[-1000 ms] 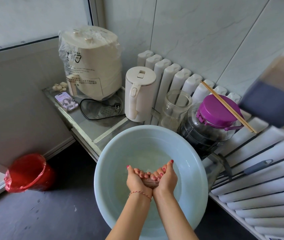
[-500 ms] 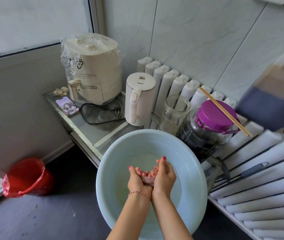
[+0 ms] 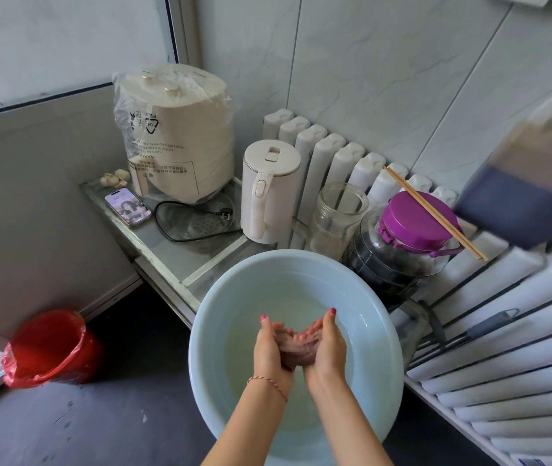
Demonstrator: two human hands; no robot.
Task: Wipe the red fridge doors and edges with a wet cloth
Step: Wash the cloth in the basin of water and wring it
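Wiping is judged not yet begun: a bunched pinkish cloth (image 3: 296, 351) is gripped by left hand (image 3: 269, 348) and right hand (image 3: 330, 346) together above the basin (image 3: 382, 331), with no red fridge seen

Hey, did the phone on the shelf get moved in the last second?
No. The phone lies beside the bagged cooker, as before; only the camera shifted.

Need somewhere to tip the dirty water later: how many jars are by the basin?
2. An open clear glass jar stands right of the white kettle; a dark-filled jar with a purple lid is beside it, touching the basin rim. Others may be hidden.
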